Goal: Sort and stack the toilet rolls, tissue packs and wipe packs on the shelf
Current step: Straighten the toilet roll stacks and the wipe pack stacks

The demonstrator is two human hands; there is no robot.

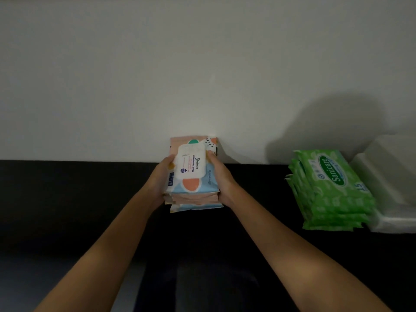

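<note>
Head view, both hands (157,179) (221,179) gripping wipe stack (193,176), seemingly shelved

You've got a plain off-white wall (157,75) filling the upper half of the view, evenly lit, with a soft dark shadow (326,122) cast on it toward the right. At the bottom edge, below the black surface, there's a dim greyish strip of floor (132,287), too dark to make out detail.
</note>
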